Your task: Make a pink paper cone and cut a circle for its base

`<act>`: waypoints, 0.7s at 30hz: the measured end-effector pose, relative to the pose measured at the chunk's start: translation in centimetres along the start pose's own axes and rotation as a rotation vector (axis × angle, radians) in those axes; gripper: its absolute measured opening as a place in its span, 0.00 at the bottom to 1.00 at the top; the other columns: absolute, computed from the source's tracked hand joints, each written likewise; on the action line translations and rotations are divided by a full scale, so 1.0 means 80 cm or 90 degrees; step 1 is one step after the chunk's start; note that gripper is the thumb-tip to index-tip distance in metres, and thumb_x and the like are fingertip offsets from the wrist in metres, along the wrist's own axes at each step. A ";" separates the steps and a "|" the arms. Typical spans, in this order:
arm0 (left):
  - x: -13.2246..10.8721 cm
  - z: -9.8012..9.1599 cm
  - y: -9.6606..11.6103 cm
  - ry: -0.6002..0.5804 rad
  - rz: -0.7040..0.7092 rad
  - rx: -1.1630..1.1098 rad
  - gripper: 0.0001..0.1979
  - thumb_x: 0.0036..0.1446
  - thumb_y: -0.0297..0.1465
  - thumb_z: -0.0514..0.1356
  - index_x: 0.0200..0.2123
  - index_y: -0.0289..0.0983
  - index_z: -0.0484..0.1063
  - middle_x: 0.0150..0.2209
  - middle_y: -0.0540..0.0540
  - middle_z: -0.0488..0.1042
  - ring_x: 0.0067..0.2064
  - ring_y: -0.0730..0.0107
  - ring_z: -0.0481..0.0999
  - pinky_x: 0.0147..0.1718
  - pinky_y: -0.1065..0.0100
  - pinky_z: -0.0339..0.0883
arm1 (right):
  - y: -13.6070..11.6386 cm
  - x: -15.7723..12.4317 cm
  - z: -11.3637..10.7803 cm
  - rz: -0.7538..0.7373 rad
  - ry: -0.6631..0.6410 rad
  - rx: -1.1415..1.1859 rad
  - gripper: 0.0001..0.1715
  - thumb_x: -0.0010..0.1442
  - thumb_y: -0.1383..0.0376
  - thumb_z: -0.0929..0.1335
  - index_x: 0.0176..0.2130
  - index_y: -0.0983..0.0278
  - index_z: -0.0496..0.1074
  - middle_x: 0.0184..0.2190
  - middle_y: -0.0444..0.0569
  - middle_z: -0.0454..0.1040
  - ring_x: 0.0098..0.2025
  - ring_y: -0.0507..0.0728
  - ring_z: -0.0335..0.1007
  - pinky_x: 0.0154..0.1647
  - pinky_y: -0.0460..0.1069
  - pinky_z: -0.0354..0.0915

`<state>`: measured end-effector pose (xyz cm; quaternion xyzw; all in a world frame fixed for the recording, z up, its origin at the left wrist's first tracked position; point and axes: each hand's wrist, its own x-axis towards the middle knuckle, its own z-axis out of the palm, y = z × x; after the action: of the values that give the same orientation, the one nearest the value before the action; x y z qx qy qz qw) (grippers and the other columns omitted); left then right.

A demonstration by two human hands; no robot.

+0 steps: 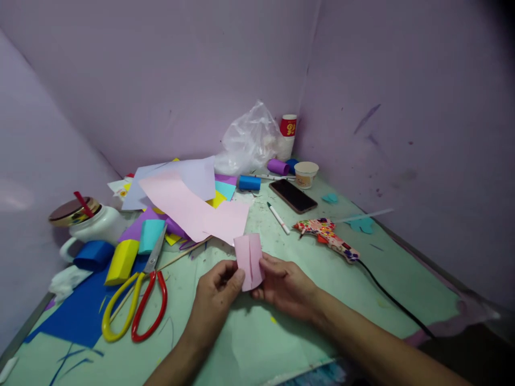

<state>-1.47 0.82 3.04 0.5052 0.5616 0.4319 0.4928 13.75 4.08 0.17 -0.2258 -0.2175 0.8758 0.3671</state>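
A small piece of pink paper (243, 257), its two sides curled inward so their edges nearly meet down the middle, is held up above the table's front part. My left hand (219, 289) pinches its lower left side, thumb on the near face. Closed on its right side is my right hand (285, 284), with some fingertips hidden behind the paper. Just beyond lies a larger cut sheet of pink paper (193, 212). Left of my hands rest scissors (149, 295) with one yellow and one red handle.
Rolled paper pieces, blue (94, 254), yellow (122, 261) and turquoise (151, 236), lie left near a white lidded mug (98, 225). On the right are a patterned glue gun (328, 236) with a black cord, a phone (293, 195), a marker (278, 217) and a paper bowl (306, 175).
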 end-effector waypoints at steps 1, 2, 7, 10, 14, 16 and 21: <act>-0.001 0.001 0.000 -0.005 0.002 0.005 0.14 0.52 0.40 0.60 0.34 0.35 0.74 0.31 0.48 0.77 0.33 0.66 0.73 0.33 0.69 0.65 | 0.002 0.001 0.000 0.005 0.003 -0.003 0.18 0.51 0.61 0.72 0.41 0.67 0.71 0.29 0.47 0.72 0.28 0.51 0.67 0.25 0.44 0.62; -0.002 0.002 0.000 -0.012 0.002 0.013 0.14 0.52 0.40 0.60 0.35 0.34 0.75 0.32 0.47 0.77 0.34 0.65 0.73 0.34 0.69 0.66 | 0.003 0.001 0.000 0.008 0.006 -0.009 0.18 0.51 0.61 0.72 0.41 0.67 0.71 0.28 0.47 0.72 0.27 0.51 0.66 0.24 0.44 0.62; -0.004 0.001 0.003 -0.017 -0.001 0.031 0.17 0.52 0.39 0.60 0.41 0.32 0.73 0.34 0.44 0.78 0.36 0.61 0.75 0.35 0.65 0.67 | 0.008 0.001 0.007 -0.049 -0.001 -0.104 0.18 0.53 0.59 0.71 0.42 0.64 0.71 0.30 0.47 0.72 0.29 0.51 0.67 0.27 0.44 0.61; -0.005 -0.001 0.004 -0.002 0.014 0.013 0.21 0.50 0.36 0.61 0.47 0.33 0.68 0.39 0.42 0.76 0.41 0.59 0.75 0.39 0.63 0.68 | 0.009 0.000 0.005 -0.142 -0.021 -0.183 0.20 0.53 0.58 0.71 0.46 0.62 0.71 0.37 0.50 0.73 0.36 0.53 0.68 0.38 0.48 0.64; -0.006 -0.002 0.004 0.010 0.047 0.018 0.20 0.52 0.36 0.61 0.47 0.35 0.65 0.46 0.40 0.74 0.43 0.59 0.75 0.39 0.64 0.69 | 0.007 -0.002 -0.004 -0.234 -0.030 -0.296 0.21 0.54 0.57 0.71 0.47 0.61 0.70 0.43 0.49 0.73 0.45 0.58 0.68 0.52 0.54 0.59; -0.007 -0.002 0.002 0.008 0.066 0.047 0.21 0.54 0.36 0.59 0.50 0.35 0.63 0.47 0.39 0.73 0.45 0.60 0.75 0.41 0.64 0.68 | 0.007 -0.001 -0.008 -0.259 -0.034 -0.356 0.20 0.57 0.56 0.69 0.48 0.60 0.70 0.46 0.50 0.71 0.50 0.59 0.66 0.56 0.56 0.56; -0.005 -0.002 -0.004 0.025 0.116 0.205 0.20 0.56 0.36 0.54 0.51 0.34 0.64 0.39 0.43 0.74 0.36 0.64 0.72 0.37 0.63 0.66 | 0.011 0.005 -0.013 -0.268 -0.024 -0.343 0.20 0.59 0.56 0.67 0.49 0.61 0.70 0.47 0.51 0.71 0.49 0.57 0.66 0.53 0.53 0.58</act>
<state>-1.70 0.41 2.81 0.6175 0.5850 0.3894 0.3533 13.57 4.04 -1.27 -0.2484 -0.4894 0.6962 0.4627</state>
